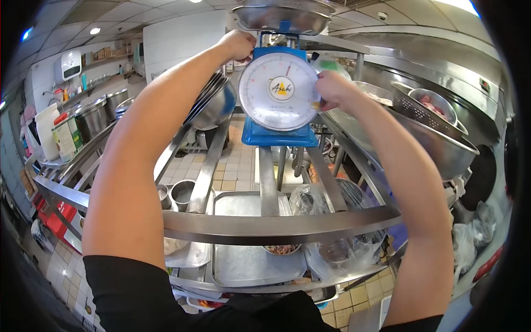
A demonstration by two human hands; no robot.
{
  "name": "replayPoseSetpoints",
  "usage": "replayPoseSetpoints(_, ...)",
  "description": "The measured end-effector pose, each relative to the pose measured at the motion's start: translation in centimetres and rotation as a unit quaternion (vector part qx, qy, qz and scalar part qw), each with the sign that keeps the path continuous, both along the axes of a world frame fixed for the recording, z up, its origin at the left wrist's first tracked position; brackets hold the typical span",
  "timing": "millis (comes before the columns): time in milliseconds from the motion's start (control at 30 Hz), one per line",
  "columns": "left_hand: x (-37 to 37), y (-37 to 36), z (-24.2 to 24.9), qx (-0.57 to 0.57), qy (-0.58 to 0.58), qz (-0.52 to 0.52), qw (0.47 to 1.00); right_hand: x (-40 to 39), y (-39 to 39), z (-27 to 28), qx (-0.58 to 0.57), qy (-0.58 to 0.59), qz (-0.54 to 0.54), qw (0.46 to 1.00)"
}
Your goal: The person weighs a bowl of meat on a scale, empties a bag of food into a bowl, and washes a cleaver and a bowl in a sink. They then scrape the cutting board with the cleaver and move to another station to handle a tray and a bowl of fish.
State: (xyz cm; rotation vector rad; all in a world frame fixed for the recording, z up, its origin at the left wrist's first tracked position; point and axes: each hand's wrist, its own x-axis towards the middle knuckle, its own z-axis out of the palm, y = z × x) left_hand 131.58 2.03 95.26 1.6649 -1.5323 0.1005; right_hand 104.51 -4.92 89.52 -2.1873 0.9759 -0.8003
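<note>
A blue kitchen scale (280, 138) with a round white dial (276, 108) stands on a metal slatted shelf in front of me. The dial's red needle points near the top, slightly right. On top of the scale rests a shiny metal pan (282, 21). My left hand (239, 45) is closed at the scale's upper left corner, its fingertips partly hidden. Lower down, my right hand (333, 90) grips the right edge of the dial housing with bent fingers. Both arms are stretched forward and raised.
Stacked metal bowls (213, 105) sit left of the scale. To the right are a perforated colander (412, 105) and a large metal basin (431, 138). A steel shelf bar (276, 226) crosses before me, above metal trays (238, 265) and plastic bags (343, 249). Pots (91, 116) stand far left.
</note>
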Motion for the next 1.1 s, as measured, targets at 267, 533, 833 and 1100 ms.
replayPoseSetpoints(267,-2.3,2.4,0.2,-0.001,0.086,-0.019,0.996,-1.1,2.8,-0.7,-0.041,-0.063,-0.008,0.997)
replayPoseSetpoints(533,-3.1,2.9,0.3,-0.041,-0.05,-0.048,0.997,-4.0,4.8,-0.9,-0.036,-0.074,0.002,0.997)
replayPoseSetpoints(833,-4.6,2.9,-1.0,-0.142,-0.173,0.058,0.973,-6.2,8.0,-0.7,-0.038,-0.073,0.005,0.997)
replayPoseSetpoints(1100,-7.3,6.0,-0.5,-0.083,-0.085,0.038,0.992,-7.7,9.7,-0.7,-0.034,-0.065,0.011,0.997)
